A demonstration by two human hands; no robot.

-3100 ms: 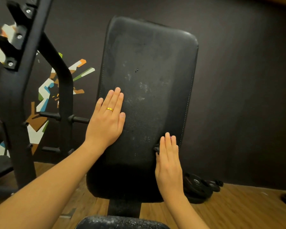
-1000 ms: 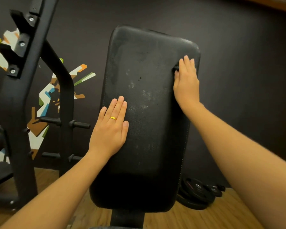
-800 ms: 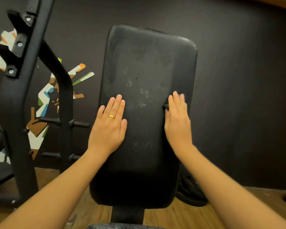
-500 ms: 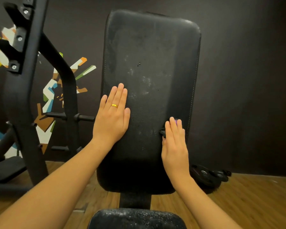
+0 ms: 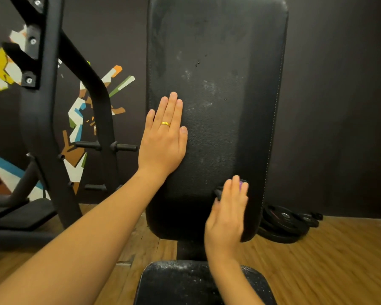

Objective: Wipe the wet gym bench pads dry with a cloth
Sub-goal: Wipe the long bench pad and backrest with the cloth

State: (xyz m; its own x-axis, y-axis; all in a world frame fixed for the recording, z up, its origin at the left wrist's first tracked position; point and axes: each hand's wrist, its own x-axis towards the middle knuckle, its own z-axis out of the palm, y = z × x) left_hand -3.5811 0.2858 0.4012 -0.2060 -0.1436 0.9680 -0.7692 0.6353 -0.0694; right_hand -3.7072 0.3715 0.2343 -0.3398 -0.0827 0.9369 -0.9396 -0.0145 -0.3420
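The upright black back pad (image 5: 218,62) fills the middle of the head view, with pale wet specks across its centre. My left hand (image 5: 163,142) lies flat on the pad's left side, fingers straight, a gold ring on one finger. My right hand (image 5: 227,219) presses flat on the pad's lower right part over a small dark cloth (image 5: 217,192). Only a dark corner and a purple bit of the cloth show past my fingers. The black seat pad (image 5: 180,282) sits at the bottom edge, speckled with droplets.
A black steel rack (image 5: 42,106) with pegs stands at the left, its footplate on the floor. Black weight plates (image 5: 284,223) lie on the wooden floor (image 5: 339,260) behind the bench at the right. A dark wall with a colourful mural is behind.
My right hand has slid the cloth down the pad's right side, from the top corner to the lower part. My left hand has stayed flat in the same spot.
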